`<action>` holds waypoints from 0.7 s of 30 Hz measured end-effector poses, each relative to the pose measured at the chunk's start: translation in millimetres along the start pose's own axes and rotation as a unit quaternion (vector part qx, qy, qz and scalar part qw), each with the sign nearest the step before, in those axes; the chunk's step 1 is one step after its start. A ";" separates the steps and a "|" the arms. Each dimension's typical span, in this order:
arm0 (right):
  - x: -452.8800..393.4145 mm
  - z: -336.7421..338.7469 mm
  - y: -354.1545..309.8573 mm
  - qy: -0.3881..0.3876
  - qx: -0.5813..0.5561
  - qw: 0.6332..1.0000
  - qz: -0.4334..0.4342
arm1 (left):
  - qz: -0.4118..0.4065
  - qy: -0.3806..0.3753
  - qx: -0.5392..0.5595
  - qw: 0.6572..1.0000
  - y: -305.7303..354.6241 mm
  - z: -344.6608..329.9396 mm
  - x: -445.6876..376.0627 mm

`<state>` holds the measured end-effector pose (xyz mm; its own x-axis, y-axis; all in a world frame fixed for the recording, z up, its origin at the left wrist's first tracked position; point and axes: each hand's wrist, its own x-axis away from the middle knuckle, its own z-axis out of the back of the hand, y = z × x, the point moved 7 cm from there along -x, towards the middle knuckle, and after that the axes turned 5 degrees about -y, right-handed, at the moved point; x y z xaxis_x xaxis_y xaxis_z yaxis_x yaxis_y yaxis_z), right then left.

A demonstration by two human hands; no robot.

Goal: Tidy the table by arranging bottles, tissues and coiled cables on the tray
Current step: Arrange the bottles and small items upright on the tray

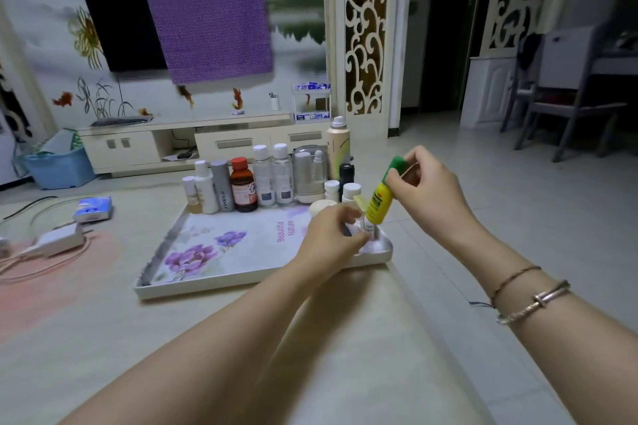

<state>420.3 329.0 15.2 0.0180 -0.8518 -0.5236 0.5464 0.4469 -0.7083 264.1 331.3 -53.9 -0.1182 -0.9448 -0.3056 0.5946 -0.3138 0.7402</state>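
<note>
- The worktop [241, 338] is carrying a flowered tray [241, 272] with bottles.
- The right hand [426, 183] fingers are grasping a yellow bottle [378, 203].
- The left hand [333, 235] fingers are pinching a small clear bottle [368, 228].

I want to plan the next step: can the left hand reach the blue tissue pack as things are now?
Probably not yet: the left hand is busy with a small item over the tray, and the tissue pack lies far left on the table, though nothing blocks the way.

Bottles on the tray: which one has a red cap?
The brown bottle in the back row, between the grey tube and the clear bottles. The others nearby have white or grey tops.
</note>
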 end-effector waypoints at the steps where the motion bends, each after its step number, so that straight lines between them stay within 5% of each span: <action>1: 0.0 -1.7 5.5 -0.010 0.013 1.000 -0.010 | 0.006 0.001 -0.016 1.000 -0.6 -2.8 -2.1; 8: 0.2 -23.8 24.4 -0.111 0.080 0.990 -0.029 | 0.057 -0.023 -0.022 0.998 -10.9 -9.3 -11.6; 21: -0.8 -42.7 6.1 -0.136 0.233 0.963 0.015 | 0.068 -0.036 -0.075 0.994 -20.3 -14.9 -14.2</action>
<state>387.9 344.1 -8.9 0.2237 -0.9088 -0.3522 0.8571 0.3554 -0.3729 265.6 352.5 -73.5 -0.0821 -0.9835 -0.1610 0.7205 -0.1702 0.6723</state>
